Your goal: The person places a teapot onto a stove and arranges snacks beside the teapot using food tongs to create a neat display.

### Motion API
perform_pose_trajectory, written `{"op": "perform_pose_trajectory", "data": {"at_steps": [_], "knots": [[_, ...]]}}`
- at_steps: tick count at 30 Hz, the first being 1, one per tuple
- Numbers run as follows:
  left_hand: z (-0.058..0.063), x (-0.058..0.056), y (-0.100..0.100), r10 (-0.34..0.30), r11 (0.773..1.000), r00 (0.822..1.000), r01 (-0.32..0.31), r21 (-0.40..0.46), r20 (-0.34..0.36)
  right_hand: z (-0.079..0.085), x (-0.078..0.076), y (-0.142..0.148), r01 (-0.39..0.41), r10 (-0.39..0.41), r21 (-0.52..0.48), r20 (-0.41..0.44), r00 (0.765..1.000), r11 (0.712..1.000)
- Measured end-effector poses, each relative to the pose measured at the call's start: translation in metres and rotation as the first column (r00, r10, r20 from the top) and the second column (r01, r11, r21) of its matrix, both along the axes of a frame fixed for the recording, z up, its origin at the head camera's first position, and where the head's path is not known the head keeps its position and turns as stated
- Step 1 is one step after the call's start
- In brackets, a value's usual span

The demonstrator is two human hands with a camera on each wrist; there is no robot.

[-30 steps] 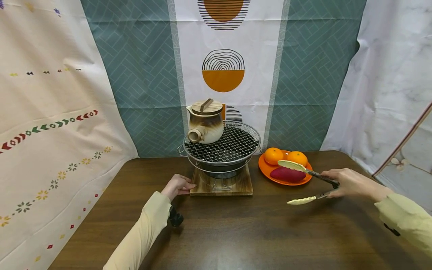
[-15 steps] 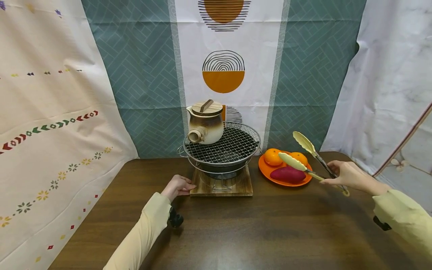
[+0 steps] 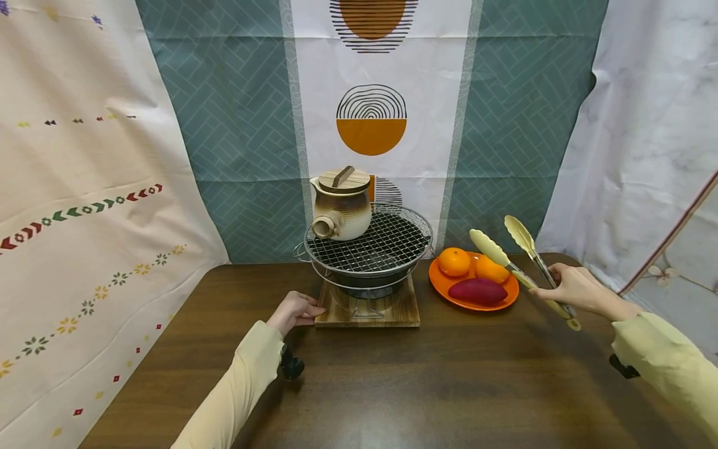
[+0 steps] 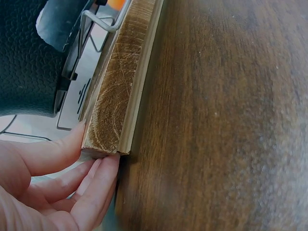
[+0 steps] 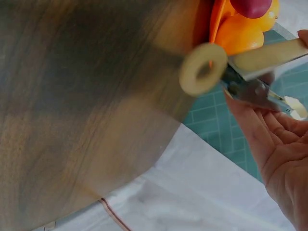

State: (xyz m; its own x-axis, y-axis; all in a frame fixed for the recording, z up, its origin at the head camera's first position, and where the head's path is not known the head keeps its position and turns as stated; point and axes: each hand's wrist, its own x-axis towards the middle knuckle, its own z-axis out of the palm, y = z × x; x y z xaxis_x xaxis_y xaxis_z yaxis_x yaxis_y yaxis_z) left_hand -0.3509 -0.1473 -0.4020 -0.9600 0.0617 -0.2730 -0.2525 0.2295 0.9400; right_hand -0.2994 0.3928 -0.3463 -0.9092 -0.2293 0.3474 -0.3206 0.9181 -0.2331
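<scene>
My left hand (image 3: 296, 308) pinches the near left corner of a square wooden board (image 3: 395, 318). In the left wrist view, the thumb lies on one face of the board (image 4: 113, 110) and the fingers press the other. On the board stands a round dark stove with a wire grill (image 3: 398, 240), and a lidded clay pot (image 3: 353, 221) sits on the grill's left side. My right hand (image 3: 583, 290) holds tongs (image 3: 519, 274) with cream tips, spread apart and pointing up and away, beside an orange plate (image 3: 475, 307). The right wrist view is partly blurred.
Two oranges (image 3: 454, 262) and a dark red sweet potato (image 3: 478, 291) lie on the plate. The brown table (image 3: 392, 386) ends at a patterned cloth backdrop (image 3: 247, 156). Cloths hang at both sides.
The tongs have swung from pointing left, low over the table, to tips raised past the plate. My right hand has turned and shifted slightly left. My left hand has stayed put.
</scene>
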Motion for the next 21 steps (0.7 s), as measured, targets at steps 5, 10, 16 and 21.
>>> {"op": "perform_pose_trajectory", "data": {"at_steps": [5, 10, 16, 21], "knots": [[0.0, 0.0, 0.001, 0.003, 1.0, 1.0, -0.003, 0.001, -0.006, -0.001, 0.0, 0.0, 0.028, -0.029, -0.028, -0.025, 0.999, 0.999], [-0.001, 0.0, 0.001, 0.007, 1.0, 1.0, -0.007, -0.007, -0.006, -0.005, -0.001, 0.003, 0.006, -0.007, -0.036, -0.039, 0.999, 0.999], [-0.002, -0.002, 0.002, 0.025, 1.0, 1.0, -0.024, -0.005, 0.009, -0.011, 0.001, 0.005, -0.003, -0.002, -0.143, -0.039, 0.999, 0.99], [-0.002, -0.003, 0.002, 0.027, 1.0, 1.0, -0.026, -0.012, 0.012, -0.012, 0.002, 0.004, 0.037, -0.044, -0.184, -0.033, 0.999, 0.982]]}}
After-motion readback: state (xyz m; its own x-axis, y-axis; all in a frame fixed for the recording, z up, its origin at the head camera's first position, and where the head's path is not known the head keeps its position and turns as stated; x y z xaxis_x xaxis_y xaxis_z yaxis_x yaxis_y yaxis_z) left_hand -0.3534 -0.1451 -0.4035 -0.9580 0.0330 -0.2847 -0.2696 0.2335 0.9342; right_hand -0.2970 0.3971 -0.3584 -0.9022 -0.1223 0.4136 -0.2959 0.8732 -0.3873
